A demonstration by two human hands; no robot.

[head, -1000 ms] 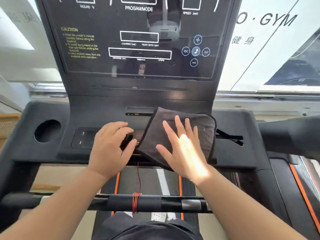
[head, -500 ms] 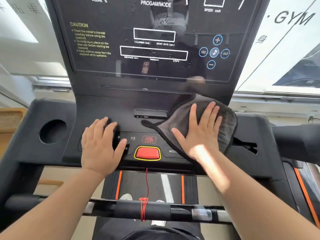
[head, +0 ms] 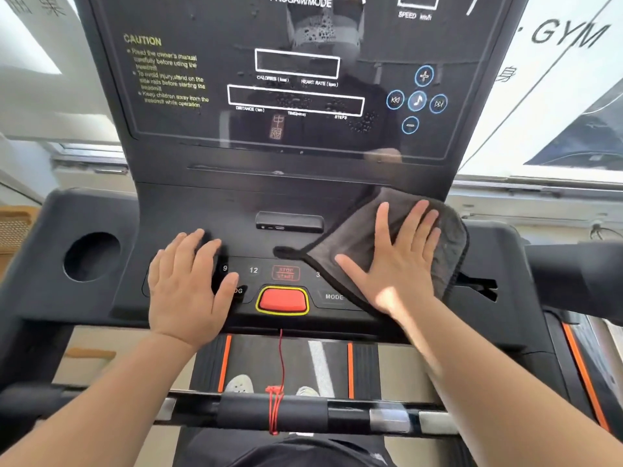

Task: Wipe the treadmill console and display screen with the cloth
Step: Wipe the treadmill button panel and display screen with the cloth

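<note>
Currently mid-job, by our reading. Our right hand (head: 397, 264) lies flat, fingers spread, pressing the grey microfibre cloth (head: 354, 235) onto the right part of the treadmill console (head: 202, 207). It sits just under the lower right corner of the display screen (head: 209, 129). One cloth corner points toward the console's middle, below the port slot (head: 289, 223). Our left hand (head: 187, 288) rests flat over the left keys, fingers straight, grasping nothing. Droplets (head: 362, 121) speckle the screen around the readout boxes, so we judge it unwiped. Left to do, we think: the key strip round the red safety button (head: 282, 299), the console's left edge by the cup hole (head: 91, 257), then the whole screen.
</note>
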